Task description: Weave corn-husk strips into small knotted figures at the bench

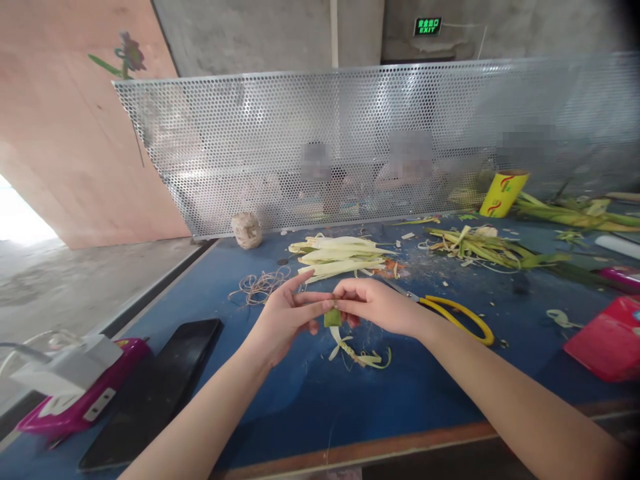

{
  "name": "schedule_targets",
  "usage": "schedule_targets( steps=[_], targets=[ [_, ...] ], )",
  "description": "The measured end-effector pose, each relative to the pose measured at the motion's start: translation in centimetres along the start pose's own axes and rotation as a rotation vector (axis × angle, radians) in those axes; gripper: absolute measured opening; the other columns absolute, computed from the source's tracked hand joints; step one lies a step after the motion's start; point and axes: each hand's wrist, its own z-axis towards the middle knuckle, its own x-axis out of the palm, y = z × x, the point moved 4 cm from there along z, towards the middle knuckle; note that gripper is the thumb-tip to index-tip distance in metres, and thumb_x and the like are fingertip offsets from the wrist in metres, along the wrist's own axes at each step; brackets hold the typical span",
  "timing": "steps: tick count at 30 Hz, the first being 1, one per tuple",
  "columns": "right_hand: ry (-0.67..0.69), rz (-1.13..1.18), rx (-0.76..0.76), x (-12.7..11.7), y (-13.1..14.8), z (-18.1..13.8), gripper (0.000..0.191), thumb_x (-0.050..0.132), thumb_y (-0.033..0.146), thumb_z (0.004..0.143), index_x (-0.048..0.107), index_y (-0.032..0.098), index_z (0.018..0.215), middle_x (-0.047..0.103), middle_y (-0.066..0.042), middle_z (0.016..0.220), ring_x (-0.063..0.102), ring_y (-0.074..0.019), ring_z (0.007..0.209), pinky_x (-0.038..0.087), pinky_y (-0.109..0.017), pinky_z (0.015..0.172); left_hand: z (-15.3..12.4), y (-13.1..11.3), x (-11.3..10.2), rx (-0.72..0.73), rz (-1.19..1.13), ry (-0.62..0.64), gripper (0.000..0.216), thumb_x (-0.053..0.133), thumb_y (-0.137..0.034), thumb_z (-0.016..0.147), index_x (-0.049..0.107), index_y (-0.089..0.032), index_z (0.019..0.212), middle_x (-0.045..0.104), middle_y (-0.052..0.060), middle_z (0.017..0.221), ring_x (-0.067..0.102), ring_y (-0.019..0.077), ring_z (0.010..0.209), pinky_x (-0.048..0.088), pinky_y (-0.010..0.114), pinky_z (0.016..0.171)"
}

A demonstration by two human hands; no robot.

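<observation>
Woven piece: a small green leaf fold (333,317) with pale braided strips hanging from it toward 6 o'clock, held above the blue table (310,400), near the middle of the view. One such piece.
Left hand (285,319): at 9 o'clock of the fold, thumb and forefinger reaching across to pinch its top edge, the other fingers loosely spread. It seems to steady the fold so the strips hang free.
Right hand (375,305): at 3 o'clock of the fold, fingers curled and pressed together on the same green part. The two hands meet fingertip to fingertip, likely to keep the weave tight.
Loose trimmings: a curl of pale strips (367,359) on the table just under the hands, at 5 o'clock.
Scissors: one pair with yellow handles (457,317) at 3 o'clock, lying just beyond the right wrist, near enough to pick up.
Cut leaves: one stack of pale strips (340,257) at 12 o'clock, laid side by side; a messier green heap (480,247) at 2 o'clock.
Twine: one loose coil (260,285) at 10 o'clock and one ball (247,230) farther back.
Phone: one black slab (160,383) at 8 o'clock, beside one magenta device (83,407).
Red item: one (607,340) at 3 o'clock, at the table's edge.
Screen: one perforated metal panel (350,133) across the back, with blurred people behind it; I count three.
</observation>
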Motion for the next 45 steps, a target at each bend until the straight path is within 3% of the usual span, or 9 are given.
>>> schedule_targets(
  steps=[7, 12, 20, 31, 37, 45],
  targets=[
    [-0.029, -0.067, -0.038, -0.01, 0.31, -0.13, 0.014, 0.048, 0.03, 0.086, 0.051, 0.019, 0.078, 0.052, 0.004, 0.063, 0.05, -0.0089, 0.057, 0.039, -0.022, 0.056, 0.18, -0.06, -0.13, 0.031, 0.098, -0.008, 0.082, 0.072, -0.008, 0.063, 0.029, -0.009, 0.133, 0.068, 0.005, 0.07, 0.047, 0.0055, 0.041, 0.038, 0.02, 0.039],
    [-0.007, -0.064, 0.029, 0.09, 0.0, -0.02, 0.016, 0.046, 0.031, 0.087, 0.053, 0.018, 0.081, 0.06, 0.0, 0.072, 0.054, -0.0099, 0.06, 0.041, -0.023, 0.056, 0.15, -0.12, -0.38, 0.134, 0.108, -0.043, 0.092, 0.077, -0.011, 0.057, 0.027, -0.008, 0.134, 0.066, 0.002, 0.066, 0.051, 0.0075, 0.047, 0.04, 0.019, 0.041],
    [0.022, 0.04, 0.02, 0.12, -0.19, 0.32, 0.024, 0.044, 0.034, 0.088, 0.055, 0.016, 0.076, 0.061, -0.001, 0.069, 0.053, -0.0087, 0.056, 0.041, -0.022, 0.054, 0.29, -0.03, -0.46, 0.181, 0.076, -0.028, 0.096, 0.078, -0.01, 0.054, 0.026, -0.01, 0.134, 0.067, 0.002, 0.066, 0.053, 0.0087, 0.048, 0.042, 0.019, 0.04],
    [-0.024, 0.019, 0.054, -0.16, -0.49, 0.18, 0.018, 0.053, 0.033, 0.082, 0.058, 0.017, 0.075, 0.059, 0.0, 0.065, 0.054, -0.0104, 0.058, 0.041, -0.022, 0.055, 0.07, 0.11, -0.21, 0.036, 0.083, 0.024, 0.077, 0.07, -0.004, 0.064, 0.032, -0.012, 0.131, 0.066, 0.003, 0.074, 0.049, 0.0051, 0.044, 0.04, 0.018, 0.038],
    [-0.013, -0.003, 0.035, -0.25, -0.47, 0.07, 0.015, 0.049, 0.028, 0.083, 0.056, 0.017, 0.075, 0.056, 0.001, 0.065, 0.053, -0.0096, 0.058, 0.041, -0.021, 0.056, 0.13, 0.27, -0.23, -0.024, 0.031, 0.046, 0.069, 0.067, -0.006, 0.069, 0.032, -0.009, 0.129, 0.066, 0.006, 0.075, 0.062, 0.0132, 0.06, 0.038, 0.018, 0.037],
    [-0.014, -0.088, 0.057, -0.32, -0.26, -0.07, 0.017, 0.049, 0.031, 0.083, 0.053, 0.017, 0.074, 0.056, 0.001, 0.064, 0.053, -0.0105, 0.06, 0.041, -0.023, 0.058, 0.14, 0.4, -0.12, -0.056, 0.042, 0.077, 0.074, 0.069, -0.004, 0.066, 0.031, -0.006, 0.129, 0.067, 0.005, 0.067, 0.055, 0.0094, 0.047, 0.038, 0.019, 0.039]
  ],
)
